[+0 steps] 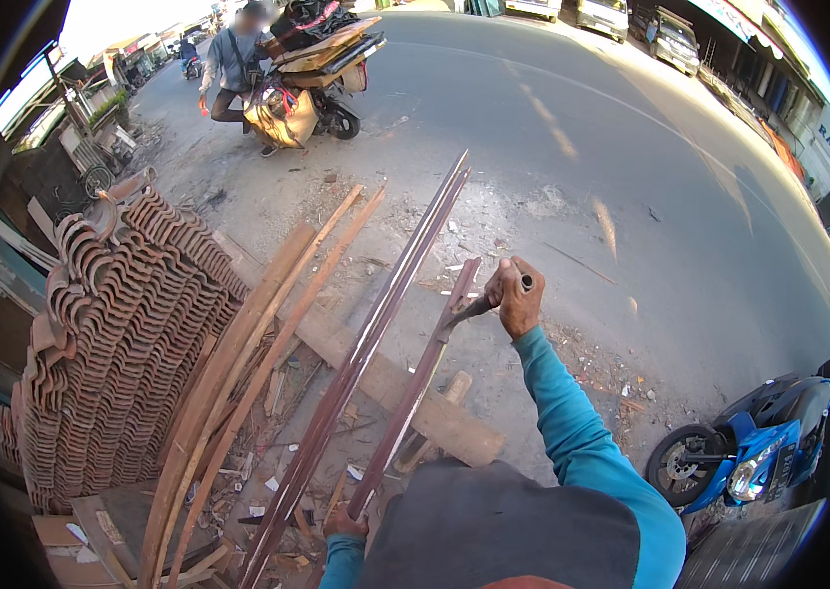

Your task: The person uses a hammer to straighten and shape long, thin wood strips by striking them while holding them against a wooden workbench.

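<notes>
The right hand [518,294] is folded into a fist around the handle of a dark hand tool [472,310], whose working end slants left and down to meet the reddish-brown strip [413,395] toward its far end. The left hand [344,523] looks wrapped around the near end of that strip, though how its thumb and fingers sit cannot be told, since much of the hand is hidden. The strip runs from near to far in front of the person, across a wide plank [462,432], with a pair of longer dark strips [348,380] just to its left. To work the tool well, I would hold the left hand firm at the near end, well apart from the tool, so the strip neither rolls nor slides. The plank seems the best support; the far end reaches past it and may flex or bounce under force, so light, short strokes suit that part better, with more pressure nearer the plank. A low, even angle should help the edge skim rather than dig in. The strip looks slim and could split if the tool bites deep. I would also mind the longer strips: a stroke that slips left could strike or shift them.
</notes>
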The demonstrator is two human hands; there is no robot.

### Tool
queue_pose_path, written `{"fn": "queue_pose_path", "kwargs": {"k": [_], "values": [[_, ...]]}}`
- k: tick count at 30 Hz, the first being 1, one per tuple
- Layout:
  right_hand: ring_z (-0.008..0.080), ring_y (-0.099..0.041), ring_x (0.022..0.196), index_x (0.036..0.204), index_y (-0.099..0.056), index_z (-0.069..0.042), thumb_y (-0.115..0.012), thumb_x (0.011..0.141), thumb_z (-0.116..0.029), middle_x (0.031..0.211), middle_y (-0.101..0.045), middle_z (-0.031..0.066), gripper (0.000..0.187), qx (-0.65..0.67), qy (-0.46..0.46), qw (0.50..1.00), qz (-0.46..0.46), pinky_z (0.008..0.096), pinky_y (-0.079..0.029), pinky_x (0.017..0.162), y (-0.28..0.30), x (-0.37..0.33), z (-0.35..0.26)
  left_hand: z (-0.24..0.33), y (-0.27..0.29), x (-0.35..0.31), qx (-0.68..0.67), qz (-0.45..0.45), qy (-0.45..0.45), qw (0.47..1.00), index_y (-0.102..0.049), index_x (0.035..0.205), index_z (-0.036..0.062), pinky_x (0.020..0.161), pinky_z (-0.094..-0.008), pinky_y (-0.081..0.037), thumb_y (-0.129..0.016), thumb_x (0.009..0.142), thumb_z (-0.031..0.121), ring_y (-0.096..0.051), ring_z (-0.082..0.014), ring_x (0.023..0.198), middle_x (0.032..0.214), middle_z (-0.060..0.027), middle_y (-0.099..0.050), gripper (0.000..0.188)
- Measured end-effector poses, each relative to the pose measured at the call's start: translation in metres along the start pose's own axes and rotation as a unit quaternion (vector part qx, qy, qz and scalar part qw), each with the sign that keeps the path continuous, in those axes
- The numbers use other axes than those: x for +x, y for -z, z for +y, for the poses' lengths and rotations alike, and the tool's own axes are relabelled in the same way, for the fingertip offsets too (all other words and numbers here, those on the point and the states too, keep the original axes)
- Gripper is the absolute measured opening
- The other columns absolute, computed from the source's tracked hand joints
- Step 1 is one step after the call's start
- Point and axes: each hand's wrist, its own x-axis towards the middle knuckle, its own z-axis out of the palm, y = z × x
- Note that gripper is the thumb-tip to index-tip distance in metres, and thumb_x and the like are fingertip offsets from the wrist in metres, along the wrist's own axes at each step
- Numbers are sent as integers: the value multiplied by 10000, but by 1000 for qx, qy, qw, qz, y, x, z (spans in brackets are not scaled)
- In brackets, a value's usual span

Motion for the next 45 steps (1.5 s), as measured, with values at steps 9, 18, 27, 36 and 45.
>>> {"fn": "queue_pose_path", "kwargs": {"k": [9, 18, 27, 36, 45], "values": [[78, -443, 501, 694, -433, -53, -531, 988, -169, 568, -467, 3, 331, -128, 77, 988, -33, 264, -378, 468, -13, -14, 25, -17, -7, -4, 6, -22, -5, 1000, -601, 1199, 202, 800, -492, -543, -725, 765, 448, -697, -374, 876, 938, -145, -721, 514], [300, -578, 749, 797, -506, -101, -726, 587, -149, 758, -530, 88, 308, -201, 309, 807, -462, 420, -450, 638, -103, -166, -1, 14, 12, 1, 19, -37, -14, 999, -636, 1123, 191, 819, -496, -537, -715, 745, 495, -692, -369, 918, 974, -154, -715, 492], [318, -501, 579, 686, -450, -71, -700, 738, -60, 621, -436, 104, 255, -101, 283, 816, -493, 420, -399, 534, -115, -161, 4, 28, 3, -8, 7, 4, -18, 1000, -651, 999, 108, 756, -497, -538, -752, 728, 497, -692, -365, 860, 884, -159, -700, 484], [324, -487, 525, 667, -479, -68, -676, 811, -128, 591, -441, 121, 251, -74, 217, 856, -464, 423, -367, 500, -109, -164, -13, 32, 13, -17, -21, 23, 1, 1000, -652, 967, 150, 758, -480, -534, -750, 728, 493, -699, -364, 826, 851, -142, -717, 430], [231, -493, 497, 733, -574, -34, -606, 910, -147, 596, -493, 110, 213, -126, 126, 931, -319, 356, -404, 495, -87, -137, -3, 29, 9, -13, -24, -8, 15, 1000, -645, 1041, 180, 806, -468, -538, -731, 741, 520, -704, -334, 892, 912, -122, -724, 462]]}}
